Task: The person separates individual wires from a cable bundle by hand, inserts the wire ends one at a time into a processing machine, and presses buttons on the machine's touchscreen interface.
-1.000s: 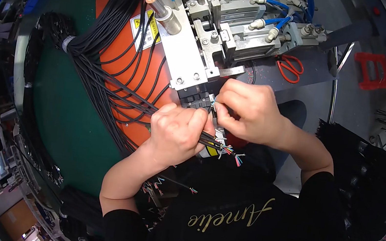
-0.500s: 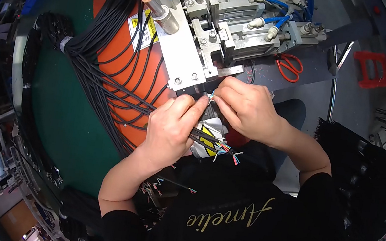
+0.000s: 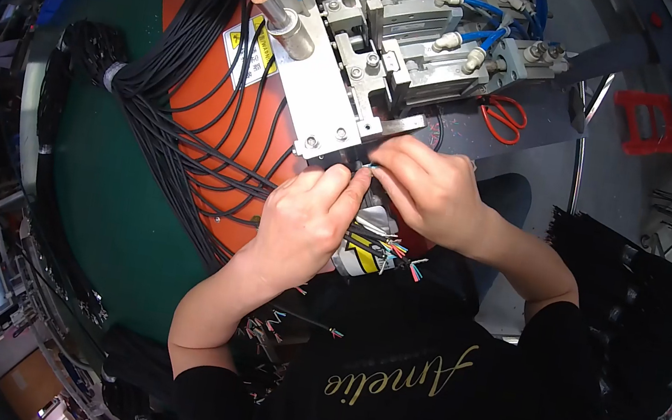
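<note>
The left hand (image 3: 305, 216) is curled over several black cables (image 3: 226, 164), its thumb and index finger pressed together right by the edge of the silver metal plate (image 3: 318, 96). The right hand (image 3: 439, 194) pinches thin wires (image 3: 371, 166) between thumb and fingers, the fingertips of both hands nearly meeting there. The cables' stripped, multicolored ends (image 3: 396, 253) poke out beside the left palm, above a yellow-and-black label (image 3: 361, 258). More of the cables fan across the orange surface (image 3: 178, 0), gathered by a pale tie (image 3: 111, 75) over the green desk (image 3: 113, 204). Red-handled scissors (image 3: 503, 120) lie beyond the right hand, beside the pneumatic cylinders (image 3: 436, 78).
</note>
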`<state>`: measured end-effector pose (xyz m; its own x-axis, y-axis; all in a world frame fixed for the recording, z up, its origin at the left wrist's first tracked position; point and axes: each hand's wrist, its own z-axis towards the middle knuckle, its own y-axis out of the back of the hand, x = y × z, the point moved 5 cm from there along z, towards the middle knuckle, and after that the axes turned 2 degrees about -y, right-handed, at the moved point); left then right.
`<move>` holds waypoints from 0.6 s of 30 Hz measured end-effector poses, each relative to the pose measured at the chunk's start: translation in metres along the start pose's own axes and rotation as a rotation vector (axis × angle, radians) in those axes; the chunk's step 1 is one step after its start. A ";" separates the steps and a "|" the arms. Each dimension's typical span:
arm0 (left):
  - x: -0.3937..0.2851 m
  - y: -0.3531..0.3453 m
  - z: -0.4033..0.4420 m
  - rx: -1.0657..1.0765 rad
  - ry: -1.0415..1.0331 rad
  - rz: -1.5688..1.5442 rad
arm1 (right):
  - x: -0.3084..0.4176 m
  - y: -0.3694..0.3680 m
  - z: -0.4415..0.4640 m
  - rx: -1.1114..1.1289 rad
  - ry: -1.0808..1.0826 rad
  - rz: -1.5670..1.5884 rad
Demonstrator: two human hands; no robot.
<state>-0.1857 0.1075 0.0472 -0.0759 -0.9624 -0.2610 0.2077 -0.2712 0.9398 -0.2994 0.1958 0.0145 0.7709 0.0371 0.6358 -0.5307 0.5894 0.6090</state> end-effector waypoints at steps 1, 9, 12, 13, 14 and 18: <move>0.000 0.001 0.002 0.008 0.009 0.022 | -0.003 -0.002 0.001 0.064 -0.010 -0.006; 0.023 0.012 -0.020 -0.174 0.206 -0.174 | -0.026 -0.008 0.005 0.239 -0.291 0.393; 0.026 0.012 -0.032 -0.208 0.242 -0.132 | -0.032 -0.010 -0.001 0.312 -0.417 0.431; 0.026 0.011 -0.036 -0.215 0.260 -0.117 | -0.029 -0.006 -0.001 0.259 -0.385 0.410; 0.029 0.009 -0.038 -0.235 0.289 -0.103 | -0.025 -0.001 -0.002 0.207 -0.349 0.388; 0.033 0.007 -0.037 -0.178 0.366 -0.103 | 0.003 0.003 -0.004 0.282 -0.248 0.663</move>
<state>-0.1504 0.0730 0.0369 0.2398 -0.8639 -0.4429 0.3846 -0.3344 0.8604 -0.2977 0.2010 0.0161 0.1755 0.1092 0.9784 -0.9505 0.2776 0.1395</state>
